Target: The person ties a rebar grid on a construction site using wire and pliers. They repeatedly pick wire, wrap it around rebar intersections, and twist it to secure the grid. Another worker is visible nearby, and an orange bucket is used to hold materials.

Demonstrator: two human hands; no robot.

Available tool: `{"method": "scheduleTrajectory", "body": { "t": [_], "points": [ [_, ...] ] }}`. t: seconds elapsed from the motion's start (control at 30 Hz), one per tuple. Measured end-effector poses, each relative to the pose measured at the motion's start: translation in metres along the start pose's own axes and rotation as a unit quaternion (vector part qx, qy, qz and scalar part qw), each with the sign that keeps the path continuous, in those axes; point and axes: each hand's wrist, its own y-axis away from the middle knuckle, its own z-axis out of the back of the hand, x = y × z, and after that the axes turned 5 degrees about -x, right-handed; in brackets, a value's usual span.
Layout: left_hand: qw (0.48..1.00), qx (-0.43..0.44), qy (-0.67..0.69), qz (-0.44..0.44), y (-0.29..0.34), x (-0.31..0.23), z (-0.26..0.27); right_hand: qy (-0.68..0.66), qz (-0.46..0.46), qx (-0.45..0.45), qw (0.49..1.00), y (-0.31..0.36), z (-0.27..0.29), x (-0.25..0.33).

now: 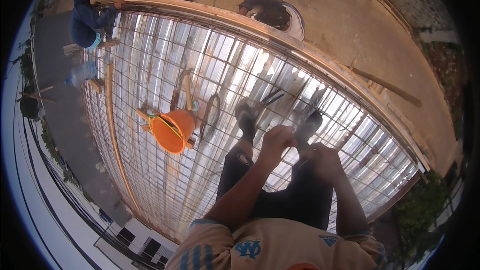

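Steel rebar grid (227,62), long thin brown bars, crossed into many squares, spread flat over shiny ridged sheets (260,62)

Whatever the hands (324,163) may hold is too small and blurred to tell.

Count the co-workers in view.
2: one person in a dark-blue hooded top at upper left, another person just beyond the long board at top centre. Others may be hidden.

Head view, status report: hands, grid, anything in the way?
Left hand, right hand close together, contents unclear. Metal grid underfoot. Orange bucket to the left, clear of both hands.
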Motion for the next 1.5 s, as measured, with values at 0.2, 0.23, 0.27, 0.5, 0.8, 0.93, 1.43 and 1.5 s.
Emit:
{"method": "scheduleTrajectory", "body": {
  "t": [0.2, 0.23, 0.27, 0.5, 0.8, 0.93, 1.43, 1.5],
  "points": [
    [0.987, 0.109, -0.115, -0.013, -0.107, -0.035, 0.006, -0.257, -0.099, -0.042, 0.960, -0.087, -0.013, -0.043],
    [0.985, 0.143, -0.091, -0.026, -0.131, -0.037, 0.006, -0.234, -0.089, -0.053, 0.967, -0.106, -0.012, -0.049],
    [0.982, 0.172, -0.067, -0.041, -0.152, -0.041, 0.006, -0.204, -0.079, -0.074, 0.973, -0.124, -0.013, -0.053],
    [0.963, 0.168, -0.099, -0.186, -0.258, -0.079, -0.004, -0.172, -0.034, -0.167, 0.970, -0.248, -0.036, -0.052],
    [0.959, 0.184, -0.159, -0.145, -0.365, -0.091, 0.052, 0.032, 0.080, -0.153, 0.985, -0.328, -0.082, -0.090],
    [0.965, 0.197, -0.129, -0.118, -0.372, -0.099, 0.031, 0.013, 0.102, -0.135, 0.986, -0.332, -0.073, -0.088],
    [0.933, 0.284, -0.155, -0.159, -0.365, -0.083, -0.074, 0.000, 0.000, -0.312, 0.950, -0.274, -0.029, -0.079],
    [0.923, 0.175, -0.205, -0.276, -0.371, -0.097, -0.075, 0.021, -0.001, -0.301, 0.953, -0.271, -0.030, -0.071]
  ]
}}
